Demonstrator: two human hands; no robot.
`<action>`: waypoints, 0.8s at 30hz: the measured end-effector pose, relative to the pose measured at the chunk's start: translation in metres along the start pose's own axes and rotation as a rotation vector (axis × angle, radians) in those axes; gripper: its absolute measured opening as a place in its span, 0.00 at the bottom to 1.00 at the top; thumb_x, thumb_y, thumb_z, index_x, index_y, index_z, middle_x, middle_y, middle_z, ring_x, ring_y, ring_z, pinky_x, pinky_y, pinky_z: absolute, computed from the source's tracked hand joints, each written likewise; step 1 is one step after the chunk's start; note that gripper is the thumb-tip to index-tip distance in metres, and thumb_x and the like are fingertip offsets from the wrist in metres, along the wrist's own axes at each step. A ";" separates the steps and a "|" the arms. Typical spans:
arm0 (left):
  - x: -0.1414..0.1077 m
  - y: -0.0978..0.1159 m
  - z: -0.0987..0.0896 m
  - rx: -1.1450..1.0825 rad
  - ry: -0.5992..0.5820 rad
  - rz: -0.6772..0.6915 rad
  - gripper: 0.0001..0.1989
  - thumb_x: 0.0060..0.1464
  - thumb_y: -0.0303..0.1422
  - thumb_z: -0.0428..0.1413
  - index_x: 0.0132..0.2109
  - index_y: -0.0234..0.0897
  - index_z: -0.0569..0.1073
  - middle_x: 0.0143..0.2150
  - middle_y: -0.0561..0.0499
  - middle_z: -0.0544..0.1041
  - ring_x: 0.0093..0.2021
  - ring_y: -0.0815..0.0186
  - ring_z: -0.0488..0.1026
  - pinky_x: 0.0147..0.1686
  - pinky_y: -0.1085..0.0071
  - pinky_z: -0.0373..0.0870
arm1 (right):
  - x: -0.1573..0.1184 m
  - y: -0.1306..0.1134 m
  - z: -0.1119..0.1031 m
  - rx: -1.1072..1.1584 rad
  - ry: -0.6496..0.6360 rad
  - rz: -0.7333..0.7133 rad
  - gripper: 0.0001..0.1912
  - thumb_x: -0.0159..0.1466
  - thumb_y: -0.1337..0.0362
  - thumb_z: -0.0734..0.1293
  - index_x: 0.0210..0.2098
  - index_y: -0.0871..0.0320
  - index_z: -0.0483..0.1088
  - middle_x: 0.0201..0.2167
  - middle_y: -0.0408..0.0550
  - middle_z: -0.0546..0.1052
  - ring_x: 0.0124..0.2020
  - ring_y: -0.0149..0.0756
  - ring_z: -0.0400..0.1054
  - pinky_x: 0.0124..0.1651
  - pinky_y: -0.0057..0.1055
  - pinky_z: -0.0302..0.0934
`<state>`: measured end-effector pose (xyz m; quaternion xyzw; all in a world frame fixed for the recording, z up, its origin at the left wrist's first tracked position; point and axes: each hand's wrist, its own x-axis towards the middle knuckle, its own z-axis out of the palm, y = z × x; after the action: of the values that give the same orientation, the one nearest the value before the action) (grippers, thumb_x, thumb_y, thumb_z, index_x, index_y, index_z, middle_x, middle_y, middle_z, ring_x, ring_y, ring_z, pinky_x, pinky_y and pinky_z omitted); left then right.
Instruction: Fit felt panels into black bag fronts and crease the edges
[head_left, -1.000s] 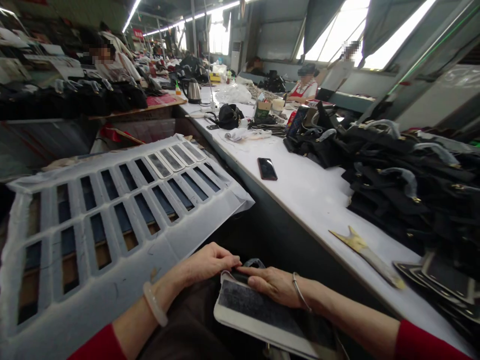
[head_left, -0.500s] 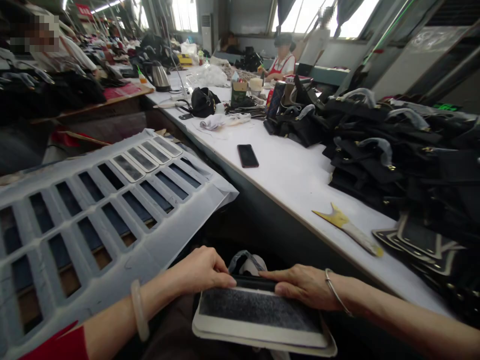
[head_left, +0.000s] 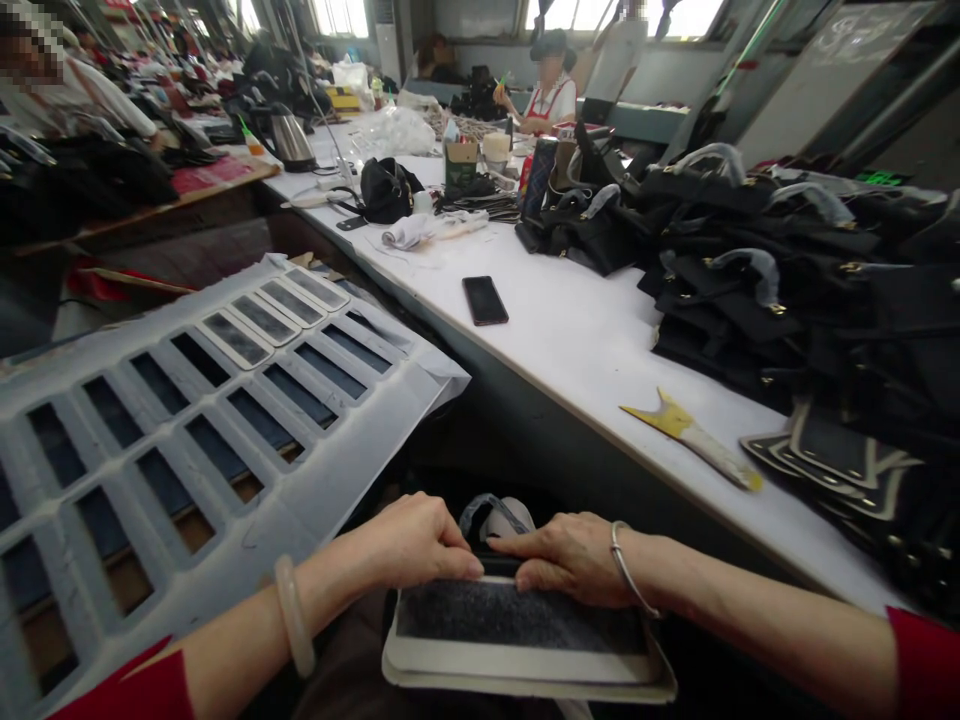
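Observation:
A dark flat panel with a pale border (head_left: 517, 622) lies across my lap, attached to or resting on a black piece with a plastic-wrapped handle (head_left: 480, 512) behind it. My left hand (head_left: 424, 542) grips its far edge, thumb pressed on top and fingers curled behind. Near the middle of the same edge, my right hand (head_left: 574, 558) pinches it between thumb and fingers, the index finger stretched toward my left hand. What lies beneath the panel is hidden.
A white frame with rectangular openings (head_left: 285, 500) stands at left, holding several dark strips. On the white table (head_left: 555, 350) are a phone (head_left: 485, 300), a yellow-tipped tool (head_left: 694, 440) and a pile of black bags (head_left: 817, 290). People work farther back.
My right hand has slid left along the panel's far edge, closer to my left hand. The view has shifted slightly, and more of my right sleeve shows.

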<state>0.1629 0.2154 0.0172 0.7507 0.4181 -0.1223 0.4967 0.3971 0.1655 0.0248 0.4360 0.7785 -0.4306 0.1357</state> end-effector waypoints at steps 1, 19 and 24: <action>-0.002 -0.004 -0.002 -0.024 -0.011 -0.001 0.11 0.47 0.42 0.59 0.30 0.44 0.84 0.20 0.56 0.72 0.24 0.67 0.64 0.26 0.72 0.54 | -0.007 0.006 0.000 0.021 -0.007 0.017 0.27 0.69 0.45 0.55 0.65 0.42 0.59 0.44 0.54 0.81 0.45 0.55 0.76 0.41 0.41 0.65; -0.037 -0.047 0.036 -0.904 0.108 0.023 0.33 0.60 0.55 0.45 0.59 0.35 0.72 0.58 0.40 0.75 0.57 0.53 0.72 0.57 0.60 0.66 | -0.032 0.044 0.034 0.689 0.167 0.028 0.32 0.63 0.41 0.62 0.56 0.57 0.73 0.47 0.47 0.80 0.50 0.53 0.72 0.50 0.37 0.65; -0.056 -0.071 0.090 -1.343 0.367 0.091 0.29 0.53 0.49 0.60 0.58 0.41 0.73 0.65 0.43 0.68 0.66 0.47 0.61 0.66 0.51 0.53 | -0.036 0.052 0.058 1.013 0.292 0.015 0.37 0.62 0.37 0.63 0.58 0.60 0.71 0.52 0.54 0.77 0.55 0.55 0.69 0.57 0.44 0.63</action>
<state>0.0958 0.1218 -0.0371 0.3062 0.4488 0.3125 0.7792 0.4497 0.1127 -0.0175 0.5079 0.4806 -0.6866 -0.1990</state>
